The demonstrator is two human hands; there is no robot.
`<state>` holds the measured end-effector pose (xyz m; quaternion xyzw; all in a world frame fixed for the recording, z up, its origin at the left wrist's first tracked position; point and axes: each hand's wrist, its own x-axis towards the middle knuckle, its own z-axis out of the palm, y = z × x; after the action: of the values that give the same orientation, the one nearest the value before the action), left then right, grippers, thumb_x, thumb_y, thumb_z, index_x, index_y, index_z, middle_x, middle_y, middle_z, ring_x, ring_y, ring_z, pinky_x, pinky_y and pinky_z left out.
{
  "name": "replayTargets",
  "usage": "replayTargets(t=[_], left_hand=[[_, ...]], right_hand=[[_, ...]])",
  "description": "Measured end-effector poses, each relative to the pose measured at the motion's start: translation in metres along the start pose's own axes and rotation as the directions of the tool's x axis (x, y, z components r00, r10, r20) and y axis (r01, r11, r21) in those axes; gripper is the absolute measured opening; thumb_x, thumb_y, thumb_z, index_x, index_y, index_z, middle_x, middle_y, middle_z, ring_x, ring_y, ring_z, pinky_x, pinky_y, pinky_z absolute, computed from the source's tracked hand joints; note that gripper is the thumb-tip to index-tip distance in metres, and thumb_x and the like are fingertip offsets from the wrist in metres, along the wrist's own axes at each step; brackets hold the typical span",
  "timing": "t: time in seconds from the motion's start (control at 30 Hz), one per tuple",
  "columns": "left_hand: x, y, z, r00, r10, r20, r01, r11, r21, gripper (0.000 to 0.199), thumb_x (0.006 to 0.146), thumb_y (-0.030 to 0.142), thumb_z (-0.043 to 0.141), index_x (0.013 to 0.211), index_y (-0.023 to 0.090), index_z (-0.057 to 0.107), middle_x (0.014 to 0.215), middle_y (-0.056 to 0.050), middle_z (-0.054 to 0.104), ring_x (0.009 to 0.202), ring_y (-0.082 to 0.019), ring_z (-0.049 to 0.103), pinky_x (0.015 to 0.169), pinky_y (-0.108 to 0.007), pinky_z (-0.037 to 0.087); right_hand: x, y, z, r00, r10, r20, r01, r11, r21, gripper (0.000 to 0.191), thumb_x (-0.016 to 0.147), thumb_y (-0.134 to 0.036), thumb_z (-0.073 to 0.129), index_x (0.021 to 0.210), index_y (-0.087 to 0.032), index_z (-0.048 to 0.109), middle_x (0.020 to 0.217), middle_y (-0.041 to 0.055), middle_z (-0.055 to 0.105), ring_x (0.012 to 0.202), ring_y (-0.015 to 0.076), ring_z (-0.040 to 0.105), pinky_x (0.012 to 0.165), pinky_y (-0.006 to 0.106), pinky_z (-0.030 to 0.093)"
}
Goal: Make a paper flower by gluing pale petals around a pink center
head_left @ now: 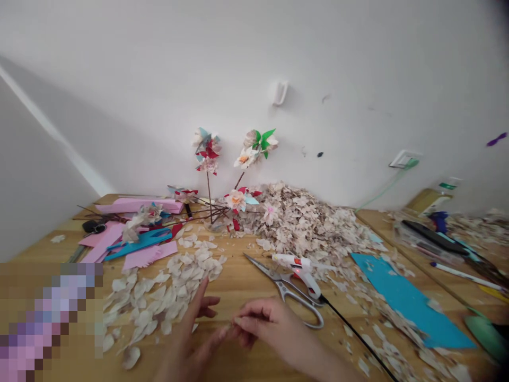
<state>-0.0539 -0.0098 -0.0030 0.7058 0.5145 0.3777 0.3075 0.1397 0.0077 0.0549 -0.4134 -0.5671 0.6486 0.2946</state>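
Observation:
My left hand (196, 329) is held over the table with its fingers apart, the index finger pointing up. Its thumb reaches across to the fingertips of my right hand (264, 323). Those right fingers are closed in a pinch against the left thumb; anything between them is too small to make out. Behind my left hand lies a spread of pale dried petals (191, 270). Just beyond my right hand are metal scissors (286, 286), blades pointing back left. A white glue gun (300, 270) with a lit red light rests against them, its black cord running to the lower right.
A big heap of dried petals (306, 223) lies by the wall. Handmade flowers (209, 151) on twigs stand beside it. Pink paper (151, 254) and blue strips (139, 241) lie left, a blue sheet (409, 302) right. A pixelated patch covers the lower left.

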Motion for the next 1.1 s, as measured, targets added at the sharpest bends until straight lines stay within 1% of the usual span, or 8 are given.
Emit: replayTargets(t=[0.1,0.23,0.47,0.6,0.7,0.87,1.0,1.1], left_hand=[[-0.001,0.001,-0.002,0.999,-0.031,-0.014,0.031,0.999,-0.017,0.066,0.081,0.032,0.052,0.137,0.035,0.016,0.108,-0.005,0.063,0.09,-0.019,0.062,0.08,-0.039,0.05],[0.0,0.01,-0.001,0.997,-0.046,-0.055,0.044,0.998,-0.043,0.064,0.08,0.032,0.052,0.136,0.033,0.021,0.103,-0.006,0.064,0.085,-0.02,0.063,0.078,-0.041,0.05],[-0.001,0.015,0.0,0.991,-0.065,-0.12,0.056,0.996,-0.072,0.063,0.079,0.029,0.051,0.135,0.032,0.022,0.101,-0.005,0.063,0.085,-0.02,0.061,0.079,-0.044,0.048],[-0.006,0.015,0.0,0.994,-0.093,-0.063,0.087,0.991,-0.097,0.061,0.082,0.029,0.048,0.136,0.03,0.019,0.103,-0.005,0.061,0.088,-0.019,0.059,0.081,-0.041,0.047],[-0.009,0.016,-0.001,0.993,-0.115,-0.022,0.111,0.985,-0.129,0.059,0.084,0.029,0.044,0.137,0.028,0.017,0.105,-0.006,0.061,0.09,-0.018,0.059,0.082,-0.039,0.047],[-0.011,0.017,-0.004,0.992,-0.126,-0.026,0.121,0.981,-0.154,0.064,0.081,0.03,0.05,0.137,0.03,0.018,0.105,-0.006,0.061,0.088,-0.019,0.06,0.081,-0.04,0.047],[-0.013,0.017,-0.004,0.986,-0.155,-0.069,0.139,0.971,-0.193,0.064,0.08,0.028,0.05,0.137,0.031,0.019,0.105,-0.006,0.06,0.09,-0.021,0.058,0.078,-0.04,0.047],[-0.016,0.02,-0.005,0.983,-0.164,-0.077,0.147,0.971,-0.188,0.062,0.082,0.028,0.048,0.136,0.03,0.019,0.107,-0.007,0.057,0.093,-0.021,0.056,0.082,-0.042,0.045]], right_hand=[[-0.002,0.002,0.004,0.999,-0.022,-0.044,0.016,0.99,-0.14,0.016,0.074,-0.029,0.059,0.077,-0.017,0.069,0.062,-0.0001,0.063,0.058,0.0117,0.056,0.058,0.021,0.043],[-0.001,0.0,0.009,0.985,-0.128,-0.115,0.067,0.901,-0.428,0.012,0.074,-0.021,0.058,0.076,-0.02,0.07,0.066,-0.0003,0.066,0.061,0.0134,0.056,0.055,0.021,0.04],[-0.001,-0.005,0.017,0.979,-0.178,-0.101,0.087,0.81,-0.58,0.013,0.076,-0.016,0.056,0.077,-0.019,0.069,0.068,0.0008,0.067,0.062,0.0141,0.058,0.056,0.021,0.04],[-0.005,-0.005,0.025,0.96,-0.263,-0.097,0.128,0.719,-0.683,0.016,0.08,-0.015,0.051,0.079,-0.018,0.067,0.07,0.002,0.066,0.064,0.015,0.058,0.06,0.023,0.04],[-0.006,-0.004,0.027,0.953,-0.287,-0.096,0.147,0.716,-0.682,0.017,0.081,-0.014,0.05,0.079,-0.017,0.066,0.071,0.0022,0.066,0.066,0.015,0.058,0.062,0.023,0.04],[-0.006,-0.007,0.024,0.982,-0.169,-0.084,0.1,0.845,-0.525,0.012,0.079,-0.016,0.054,0.076,-0.017,0.066,0.067,-0.0002,0.065,0.063,0.013,0.058,0.058,0.02,0.04],[-0.005,-0.009,0.025,0.981,-0.173,-0.089,0.098,0.834,-0.543,0.011,0.077,-0.014,0.056,0.073,-0.016,0.066,0.064,-0.0003,0.064,0.061,0.0125,0.057,0.057,0.02,0.039],[-0.005,-0.008,0.029,0.98,-0.175,-0.093,0.101,0.845,-0.525,0.013,0.077,-0.011,0.053,0.074,-0.015,0.066,0.065,0.0008,0.065,0.062,0.0132,0.058,0.058,0.02,0.04]])
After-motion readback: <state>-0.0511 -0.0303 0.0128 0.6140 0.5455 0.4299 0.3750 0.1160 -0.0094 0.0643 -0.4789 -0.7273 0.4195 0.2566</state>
